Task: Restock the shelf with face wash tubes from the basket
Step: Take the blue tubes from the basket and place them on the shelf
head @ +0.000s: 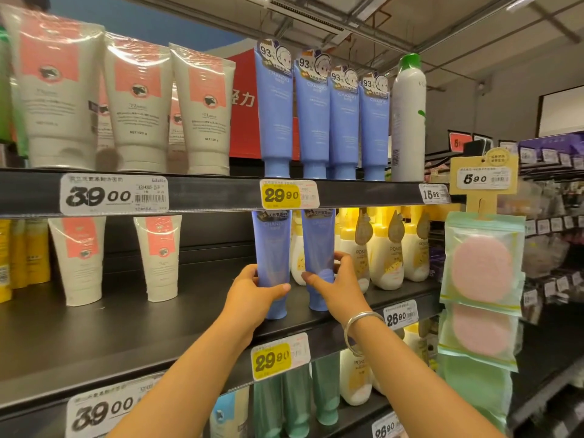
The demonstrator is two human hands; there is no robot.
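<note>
Hands [252,292] [339,287] grip upright blue tubes [274,254] — caps down.

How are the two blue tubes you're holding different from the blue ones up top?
The two held blue tubes stand on the middle shelf, one gripped by the left hand, one by the right hand. The top blue tubes are four, untouched, one shelf higher. All are blue, cap-down.

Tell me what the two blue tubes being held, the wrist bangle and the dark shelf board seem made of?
Blue tubes: apparently soft matte plastic, with no glare. Silver-coloured wrist bangle: probably polished metal, showing bright highlights. Dark shelf board: looks like painted metal with a dull sheen, though that is uncertain.
</note>
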